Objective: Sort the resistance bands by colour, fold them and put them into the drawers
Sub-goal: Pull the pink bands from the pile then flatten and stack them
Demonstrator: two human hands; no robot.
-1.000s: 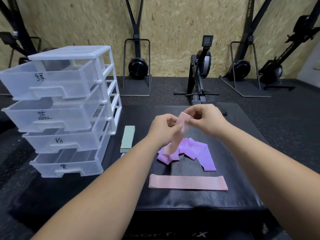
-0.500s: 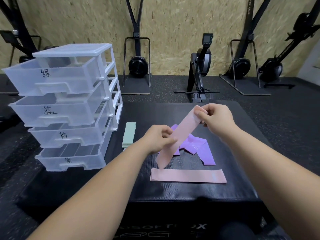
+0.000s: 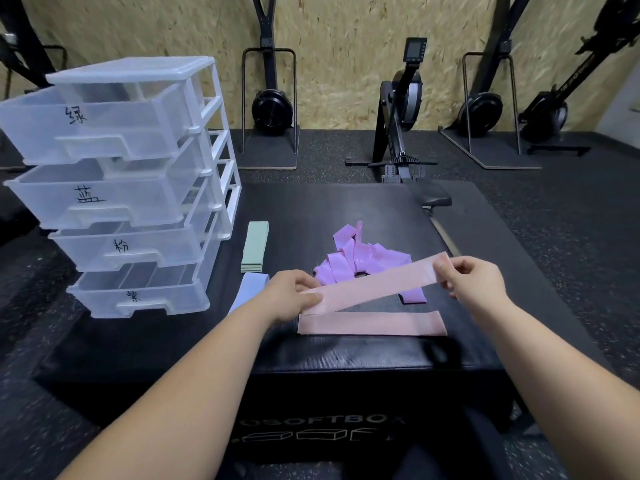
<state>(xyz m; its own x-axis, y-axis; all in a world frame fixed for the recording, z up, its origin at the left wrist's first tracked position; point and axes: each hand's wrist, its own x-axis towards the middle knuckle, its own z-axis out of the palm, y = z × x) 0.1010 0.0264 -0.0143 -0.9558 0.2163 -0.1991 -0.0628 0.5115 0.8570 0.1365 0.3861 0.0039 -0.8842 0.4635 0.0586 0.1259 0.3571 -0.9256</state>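
Aloft, one outstretched pink band (image 3: 374, 284)

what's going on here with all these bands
A person is sorting bands on a black box. The left hand and right hand pinch the ends of a pink band, held out flat above a second pink band lying on the box. A purple pile lies behind; a folded green band and a blue band lie beside the drawers, all pulled out.

On the left, drawer unit (image 3: 138, 188) walled off the box (image 3: 311, 206) edge; purple pile (image 3: 367, 263) sat mid-top. Bare lane ran between green band (image 3: 255, 245) and pile.
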